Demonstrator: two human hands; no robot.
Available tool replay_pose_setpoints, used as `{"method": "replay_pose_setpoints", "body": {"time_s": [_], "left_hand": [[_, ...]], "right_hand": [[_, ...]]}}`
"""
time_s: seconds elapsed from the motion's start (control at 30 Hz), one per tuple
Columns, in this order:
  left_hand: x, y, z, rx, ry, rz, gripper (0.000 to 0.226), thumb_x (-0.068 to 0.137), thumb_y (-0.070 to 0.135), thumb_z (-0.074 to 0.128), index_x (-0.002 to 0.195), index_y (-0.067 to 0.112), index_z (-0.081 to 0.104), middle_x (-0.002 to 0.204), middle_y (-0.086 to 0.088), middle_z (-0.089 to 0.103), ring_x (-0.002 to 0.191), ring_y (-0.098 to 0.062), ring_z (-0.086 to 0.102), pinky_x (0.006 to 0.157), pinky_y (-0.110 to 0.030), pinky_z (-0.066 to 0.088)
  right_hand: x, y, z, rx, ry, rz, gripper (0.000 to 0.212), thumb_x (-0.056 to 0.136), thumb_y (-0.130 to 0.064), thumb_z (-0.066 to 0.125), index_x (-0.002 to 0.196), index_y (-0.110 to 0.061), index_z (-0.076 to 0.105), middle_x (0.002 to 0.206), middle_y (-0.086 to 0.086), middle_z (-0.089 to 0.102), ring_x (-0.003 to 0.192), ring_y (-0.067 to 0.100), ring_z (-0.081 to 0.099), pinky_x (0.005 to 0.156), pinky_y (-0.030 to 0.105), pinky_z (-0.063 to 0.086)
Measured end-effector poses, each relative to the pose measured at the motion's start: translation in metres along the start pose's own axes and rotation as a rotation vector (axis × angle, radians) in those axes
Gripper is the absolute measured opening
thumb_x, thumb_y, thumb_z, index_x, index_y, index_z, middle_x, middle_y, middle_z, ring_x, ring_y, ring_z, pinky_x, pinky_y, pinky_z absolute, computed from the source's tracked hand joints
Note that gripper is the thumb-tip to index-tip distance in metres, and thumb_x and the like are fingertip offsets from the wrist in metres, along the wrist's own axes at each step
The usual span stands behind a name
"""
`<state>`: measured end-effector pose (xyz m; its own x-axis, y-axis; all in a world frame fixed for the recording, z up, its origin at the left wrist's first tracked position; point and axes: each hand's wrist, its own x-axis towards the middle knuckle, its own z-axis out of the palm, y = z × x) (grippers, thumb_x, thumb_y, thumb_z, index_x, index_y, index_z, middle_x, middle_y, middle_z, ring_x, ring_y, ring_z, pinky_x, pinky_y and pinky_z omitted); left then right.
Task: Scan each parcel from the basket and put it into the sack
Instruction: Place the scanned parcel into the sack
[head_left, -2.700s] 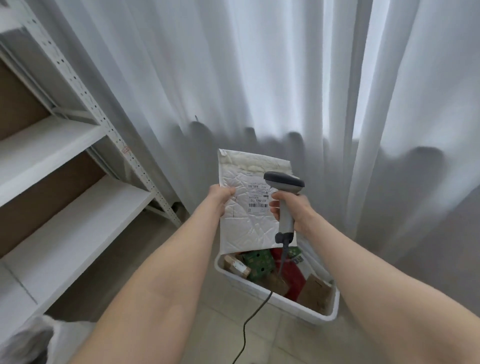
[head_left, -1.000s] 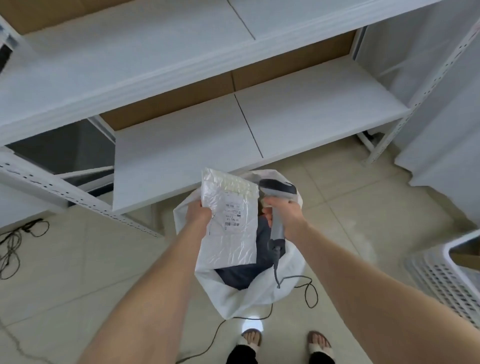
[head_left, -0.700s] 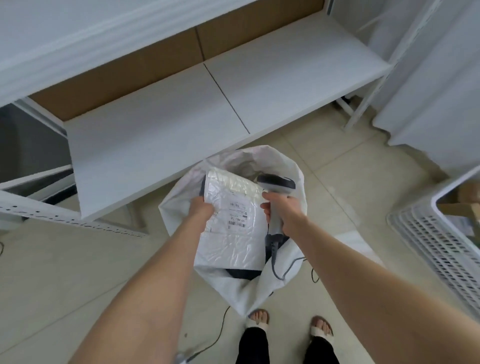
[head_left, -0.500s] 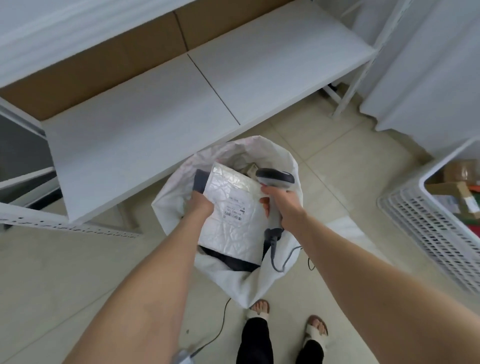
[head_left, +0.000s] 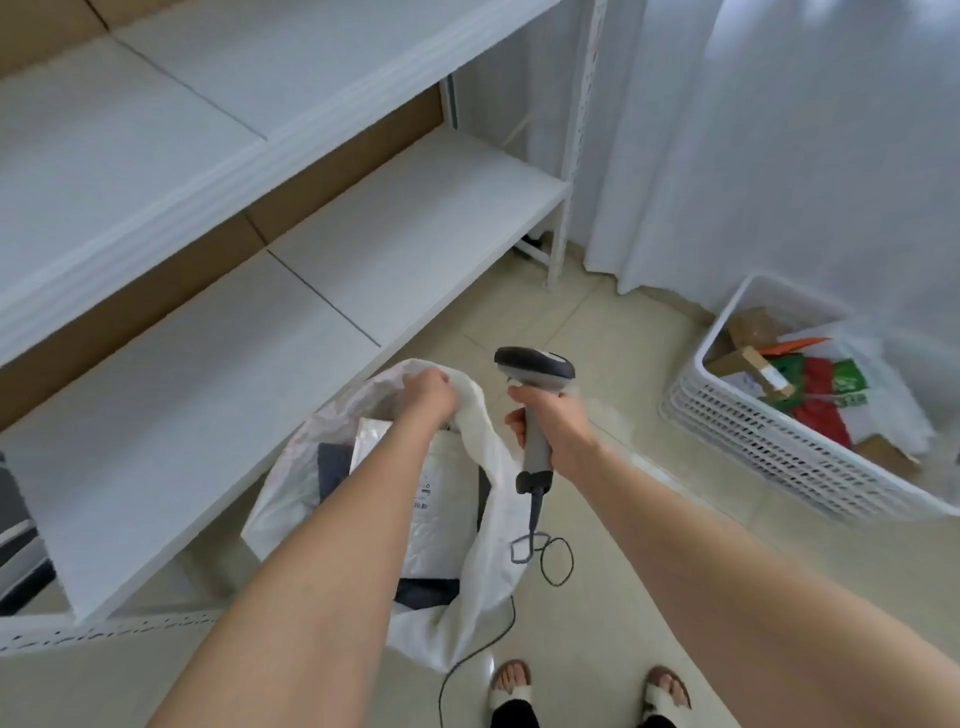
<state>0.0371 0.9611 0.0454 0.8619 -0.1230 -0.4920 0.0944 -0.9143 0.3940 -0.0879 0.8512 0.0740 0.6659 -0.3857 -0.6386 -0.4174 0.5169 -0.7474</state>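
Sack (head_left: 493, 545) of thin, crinkly white plastic is held open at its rim by the left hand (head_left: 428, 392), fingers curled over the film. Padded white parcel (head_left: 441, 525) w/ a printed label is seen lying flat inside the sack on sth dark, partly covered by the forearm. Right hand (head_left: 550, 421) is wrapped round the grey grip of the scanner (head_left: 535, 364), just beside the sack. Its cable (head_left: 532, 519) is looped on the tiled floor. White slotted plastic basket (head_left: 753, 441) (far right, partly blurred) is filled w/ cardboard boxes and red/green packets; labels can't be read.
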Motion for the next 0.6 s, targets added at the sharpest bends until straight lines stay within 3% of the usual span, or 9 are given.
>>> {"method": "replay_pose_setpoints", "body": {"time_s": [0.03,0.13,0.6], "left_hand": [[-0.007,0.024,0.005,0.001,-0.014,0.018,0.039,0.097,0.013,0.044,0.135,0.012,0.051,0.138,-0.010,0.045,0.108,-0.027,0.055,0.079,-0.030,0.049],[-0.027,0.094,0.030,0.075,-0.048,0.176,0.041,0.095,0.013,0.045,0.135,0.015,0.051,0.144,-0.013,0.037,0.120,-0.029,0.051,0.101,-0.034,0.042],[-0.129,0.406,0.240,0.130,-0.173,0.403,0.038,0.089,0.014,0.055,0.127,0.017,0.059,0.136,-0.009,0.049,0.118,-0.026,0.053,0.103,-0.036,0.043]], "right_hand": [[-0.004,-0.011,-0.017,0.020,0.025,-0.010,0.007,0.089,-0.005,0.061,0.086,-0.003,0.056,0.061,0.016,0.054,0.036,0.015,0.046,0.040,0.019,0.038],[-0.014,-0.040,-0.074,0.074,0.082,-0.036,0.006,0.090,-0.006,0.061,0.088,-0.004,0.055,0.061,0.015,0.056,0.036,0.014,0.048,0.042,0.020,0.039],[-0.014,-0.134,-0.424,0.437,0.350,-0.038,0.017,0.090,-0.009,0.062,0.102,0.002,0.059,0.059,0.010,0.056,0.047,0.016,0.051,0.047,0.026,0.044]]}}
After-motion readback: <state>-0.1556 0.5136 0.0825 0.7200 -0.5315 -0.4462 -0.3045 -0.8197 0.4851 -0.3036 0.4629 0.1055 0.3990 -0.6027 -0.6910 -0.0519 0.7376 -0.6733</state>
